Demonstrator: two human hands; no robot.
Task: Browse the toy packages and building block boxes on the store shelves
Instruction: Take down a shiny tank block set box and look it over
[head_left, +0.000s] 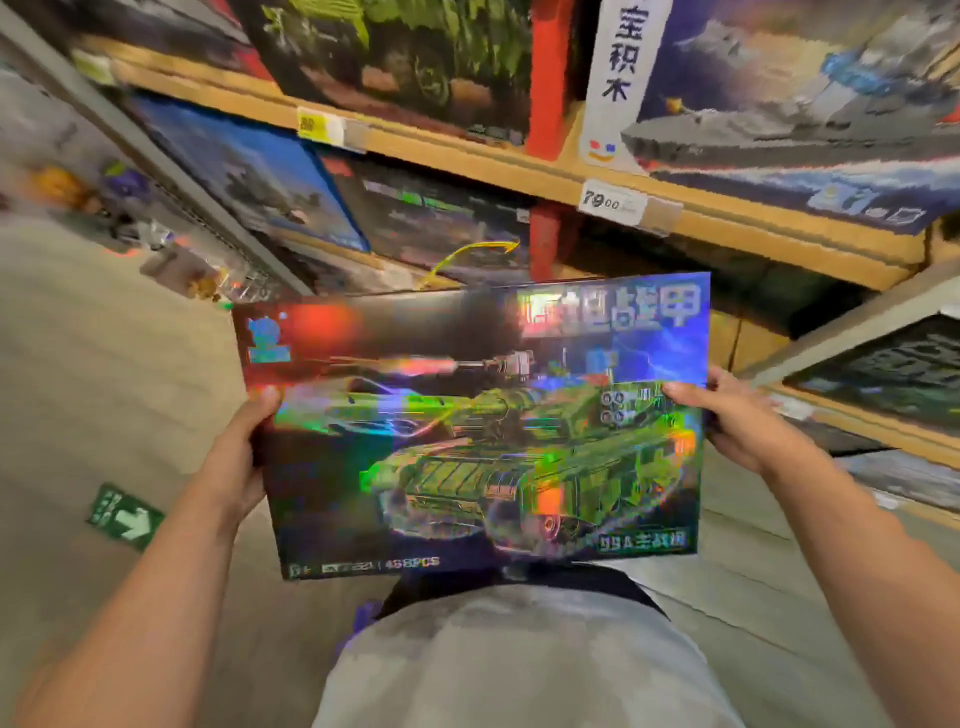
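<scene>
Tank building block box (483, 426) held face-up before wooden shelf (498, 171); left hand (240, 457) grips left edge, right hand (737, 421) grips right edge, thumbs on front.

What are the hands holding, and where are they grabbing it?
A tank box. The left hand grips its left edge and the right hand grips its right edge, thumbs on the front.

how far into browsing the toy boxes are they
Done: one tank box is off the shelves. In hand: the left hand and right hand each have a grip on a side edge, picture side up. Left: the ship box and blue box stand on the wooden shelf.
</scene>
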